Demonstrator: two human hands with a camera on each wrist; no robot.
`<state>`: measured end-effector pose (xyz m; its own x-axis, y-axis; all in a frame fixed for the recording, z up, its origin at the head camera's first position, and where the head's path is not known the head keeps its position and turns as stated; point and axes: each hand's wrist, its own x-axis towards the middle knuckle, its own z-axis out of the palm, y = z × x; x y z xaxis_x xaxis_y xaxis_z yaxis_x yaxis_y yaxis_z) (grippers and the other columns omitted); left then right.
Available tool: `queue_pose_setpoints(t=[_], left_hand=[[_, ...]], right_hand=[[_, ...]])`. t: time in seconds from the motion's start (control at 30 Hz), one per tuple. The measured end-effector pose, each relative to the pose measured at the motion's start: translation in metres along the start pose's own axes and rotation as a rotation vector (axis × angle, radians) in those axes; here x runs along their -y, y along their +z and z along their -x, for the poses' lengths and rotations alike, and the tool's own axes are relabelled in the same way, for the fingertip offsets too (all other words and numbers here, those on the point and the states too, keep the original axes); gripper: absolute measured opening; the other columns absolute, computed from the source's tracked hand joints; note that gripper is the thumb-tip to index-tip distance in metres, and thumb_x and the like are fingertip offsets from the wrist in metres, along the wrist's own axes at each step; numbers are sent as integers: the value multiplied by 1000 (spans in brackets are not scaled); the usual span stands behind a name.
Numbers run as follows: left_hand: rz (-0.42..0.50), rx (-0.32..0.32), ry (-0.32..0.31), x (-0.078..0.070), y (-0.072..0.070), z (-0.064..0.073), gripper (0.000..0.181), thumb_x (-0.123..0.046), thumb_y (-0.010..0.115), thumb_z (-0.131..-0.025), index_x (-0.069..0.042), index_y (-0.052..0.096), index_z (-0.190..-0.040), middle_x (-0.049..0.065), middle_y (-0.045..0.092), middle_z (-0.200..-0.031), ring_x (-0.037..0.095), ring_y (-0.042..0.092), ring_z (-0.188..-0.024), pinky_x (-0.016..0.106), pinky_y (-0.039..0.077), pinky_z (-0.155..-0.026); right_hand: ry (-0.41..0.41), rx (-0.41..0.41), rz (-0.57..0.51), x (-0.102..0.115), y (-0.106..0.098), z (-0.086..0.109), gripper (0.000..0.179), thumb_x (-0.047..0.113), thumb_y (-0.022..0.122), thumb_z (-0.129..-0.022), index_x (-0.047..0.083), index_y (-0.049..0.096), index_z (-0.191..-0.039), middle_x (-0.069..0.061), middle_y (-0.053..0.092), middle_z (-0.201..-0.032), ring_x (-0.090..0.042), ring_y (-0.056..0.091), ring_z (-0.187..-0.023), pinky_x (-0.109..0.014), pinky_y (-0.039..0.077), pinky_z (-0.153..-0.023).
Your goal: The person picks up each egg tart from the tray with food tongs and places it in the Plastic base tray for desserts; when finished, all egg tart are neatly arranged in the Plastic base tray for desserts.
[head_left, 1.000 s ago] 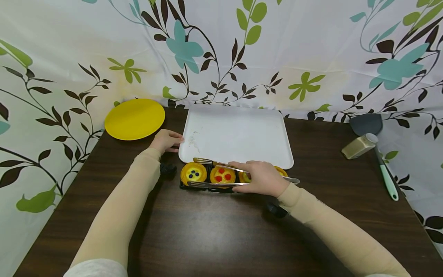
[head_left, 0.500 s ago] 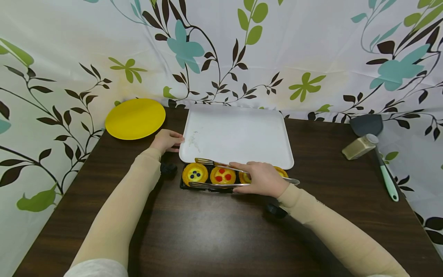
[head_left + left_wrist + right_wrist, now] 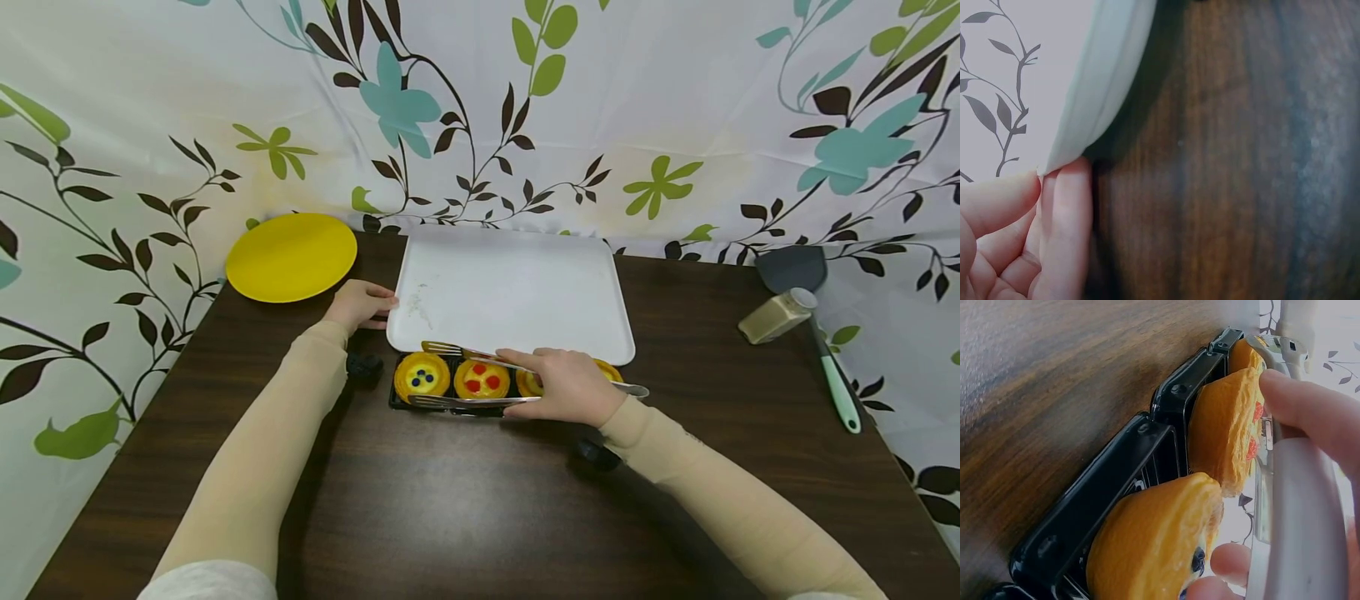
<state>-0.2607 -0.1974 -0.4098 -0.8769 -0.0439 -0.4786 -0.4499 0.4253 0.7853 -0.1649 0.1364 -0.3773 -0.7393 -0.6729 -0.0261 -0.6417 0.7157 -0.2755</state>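
Note:
In the head view my left hand (image 3: 358, 305) is at the left edge of a white rectangular tray (image 3: 517, 292). The left wrist view shows thumb and fingers (image 3: 1066, 219) pinching the tray's rim. My right hand (image 3: 570, 387) grips metal tongs (image 3: 450, 402) held lengthwise over a black plastic tray (image 3: 480, 412). The tongs' spread arms lie along both sides of the tart row. Visible tarts include one with blue berries (image 3: 422, 375) and one with red fruit pieces (image 3: 480, 382). Further tarts are partly hidden by my right hand.
A yellow oval plate (image 3: 292, 258) lies at the back left. At the right stand a seasoning shaker (image 3: 776, 317), tipped on its side over a spatula (image 3: 840, 393) with a mint handle. A patterned cloth (image 3: 517, 108) hangs behind the dark wooden table (image 3: 465, 500).
The blue-berry tart and the tongs' left ends have shifted very slightly right since one second ago. Both hands have stayed in nearly the same place.

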Motion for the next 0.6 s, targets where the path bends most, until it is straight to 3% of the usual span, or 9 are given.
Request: queue_pose_setpoints(t=[0.3, 0.6], left_hand=[[-4, -1, 9, 0, 0, 0, 43, -18, 57, -96, 1, 51, -133, 21, 53, -130, 31, 57, -115, 33, 57, -82], [-4, -5, 0, 0, 0, 0, 42, -18, 57, -96, 1, 51, -133, 20, 53, -130, 31, 56, -115, 33, 56, -83]], right_hand=[[-4, -12, 2, 0, 0, 1, 79, 60, 73, -72, 25, 50, -139, 6, 46, -68, -10, 39, -57, -22, 28, -43], [-9, -29, 13, 0, 1, 2, 80, 61, 73, -71, 25, 49, -140, 3, 51, -71, -10, 40, -57, -21, 29, -43]])
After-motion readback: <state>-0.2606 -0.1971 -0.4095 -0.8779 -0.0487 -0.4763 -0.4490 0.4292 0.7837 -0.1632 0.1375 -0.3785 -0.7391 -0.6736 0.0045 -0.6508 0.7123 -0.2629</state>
